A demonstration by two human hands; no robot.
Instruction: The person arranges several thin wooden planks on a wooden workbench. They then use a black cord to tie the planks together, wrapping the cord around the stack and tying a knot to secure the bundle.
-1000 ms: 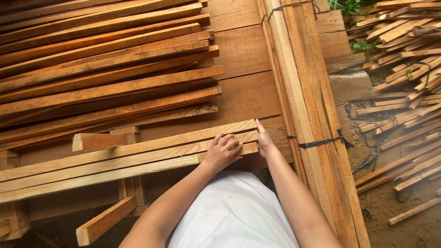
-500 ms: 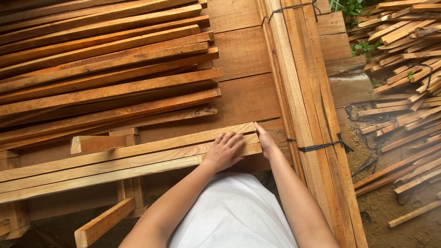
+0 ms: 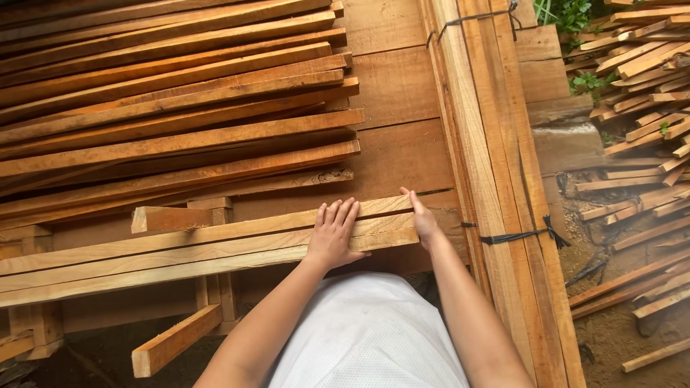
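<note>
A few long pale wooden slats [image 3: 180, 251] lie side by side across a low wooden stand, running from the left edge to the middle. My left hand [image 3: 335, 235] rests flat on top of their right end, fingers spread. My right hand [image 3: 422, 219] presses against the cut ends of the same slats, palm to the wood. Neither hand grips anything.
A large stack of reddish slats [image 3: 165, 100] lies beyond, on wide boards [image 3: 402, 144]. A strapped bundle of long planks [image 3: 496, 165] runs along the right. Loose slats [image 3: 640, 122] litter the dirt ground at far right. A short block [image 3: 176, 339] sticks out below the stand.
The hands have held their places on the slats' right end; my left hand's fingers have flattened and spread a little. The view has shifted slightly.
</note>
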